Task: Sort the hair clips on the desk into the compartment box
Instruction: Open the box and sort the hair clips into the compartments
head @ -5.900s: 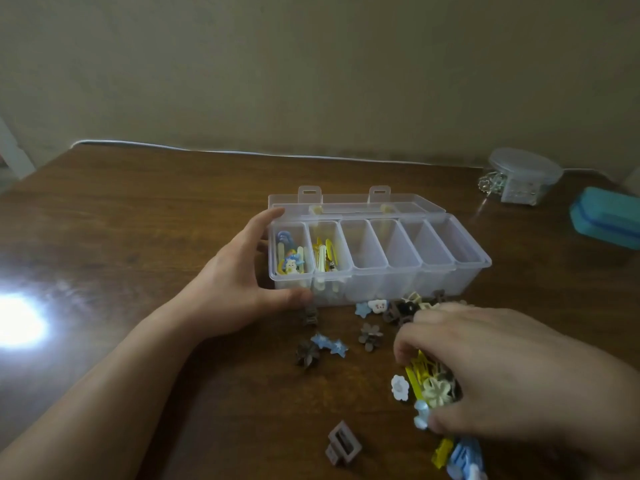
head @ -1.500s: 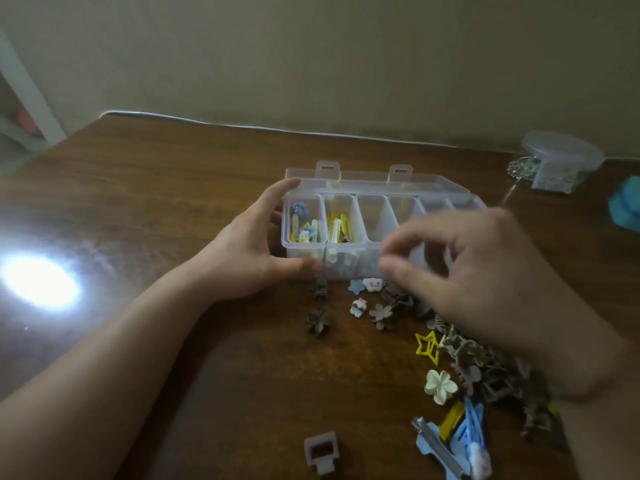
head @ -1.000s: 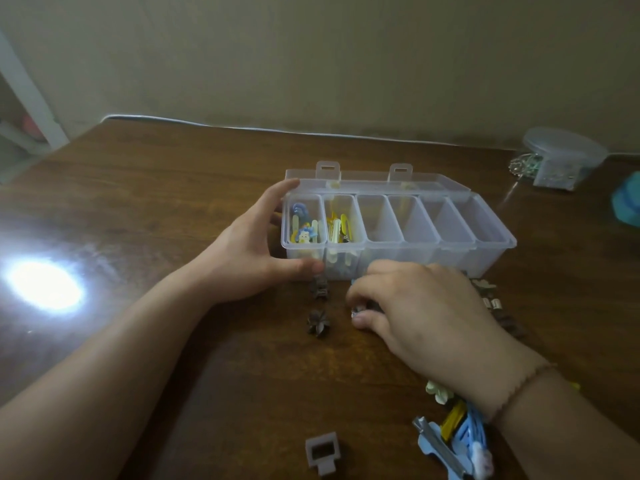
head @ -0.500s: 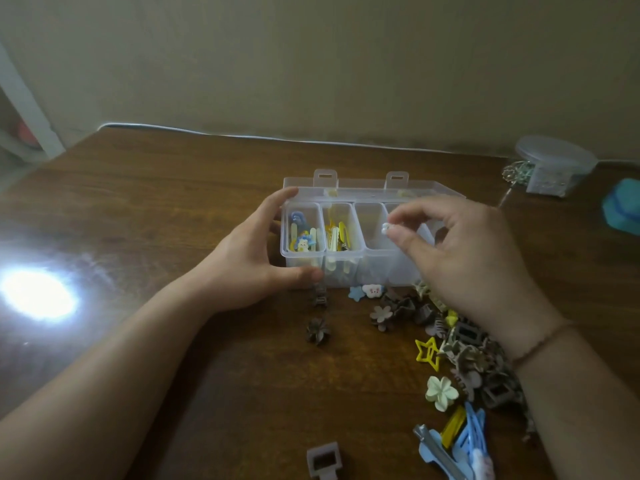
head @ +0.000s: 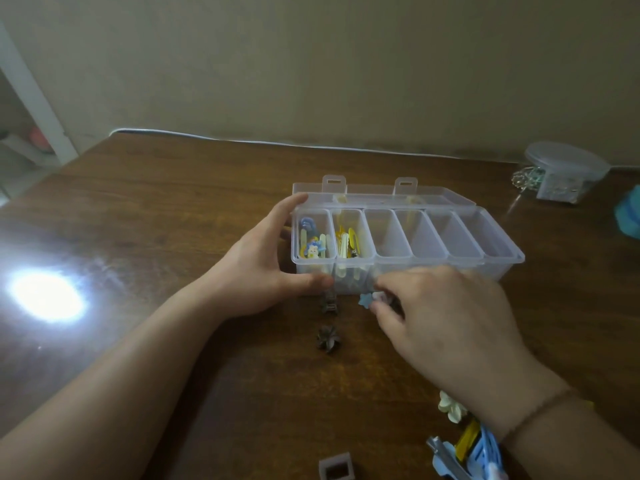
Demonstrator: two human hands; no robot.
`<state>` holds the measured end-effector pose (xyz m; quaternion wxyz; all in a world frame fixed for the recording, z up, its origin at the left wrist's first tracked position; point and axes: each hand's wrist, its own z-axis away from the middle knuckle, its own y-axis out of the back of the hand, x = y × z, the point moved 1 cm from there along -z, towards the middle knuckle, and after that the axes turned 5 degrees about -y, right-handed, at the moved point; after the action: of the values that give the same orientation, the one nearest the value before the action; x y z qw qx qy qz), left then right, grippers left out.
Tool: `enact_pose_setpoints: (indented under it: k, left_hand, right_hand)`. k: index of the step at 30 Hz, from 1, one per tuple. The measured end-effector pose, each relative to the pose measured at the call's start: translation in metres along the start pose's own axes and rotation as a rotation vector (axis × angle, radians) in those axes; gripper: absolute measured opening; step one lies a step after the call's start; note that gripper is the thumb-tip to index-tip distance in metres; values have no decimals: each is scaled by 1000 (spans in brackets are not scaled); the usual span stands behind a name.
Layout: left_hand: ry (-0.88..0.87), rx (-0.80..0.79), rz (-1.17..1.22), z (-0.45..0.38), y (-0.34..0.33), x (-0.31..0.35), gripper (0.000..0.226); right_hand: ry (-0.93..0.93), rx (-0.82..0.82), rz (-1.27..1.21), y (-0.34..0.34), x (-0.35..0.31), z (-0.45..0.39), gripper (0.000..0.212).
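Back from the clear plastic compartment box [head: 498,268], my right hand [head: 446,327] pinches at a small white clip [head: 378,296]; my left hand [head: 256,268] grips the box, steadying it.

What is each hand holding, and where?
Left hand grips the compartment box at its left end. Right hand reaches small clips; grasp unclear.

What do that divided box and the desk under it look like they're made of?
The compartment box looks like clear, slightly frosted plastic: the clips inside show through its walls. The desk looks like dark wood or wood veneer with a glossy finish: grain lines and a bright lamp reflection.
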<state>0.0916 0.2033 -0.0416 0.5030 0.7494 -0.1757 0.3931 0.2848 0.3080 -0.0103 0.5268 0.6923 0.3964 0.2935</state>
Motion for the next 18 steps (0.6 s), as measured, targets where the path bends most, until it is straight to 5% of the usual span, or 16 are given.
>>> enact_pose_setpoints:
  k: [5, 7, 12, 18]
  left_hand:
    - [1, -6, -5, 0, 1, 2, 109]
    - [2, -9, -8, 0, 1, 2, 110]
    - [-6, 2, -3, 0, 0, 0, 109]
    - [-3, -1, 0, 0, 0, -1, 108]
  right_hand:
    - [40, -57, 59, -1, -9, 1, 9]
    - [43, -82, 9, 0, -6, 4, 21]
    - [126, 2, -200, 2, -1, 5, 12]
    - [-89, 526, -793, 20, 21, -22, 9]
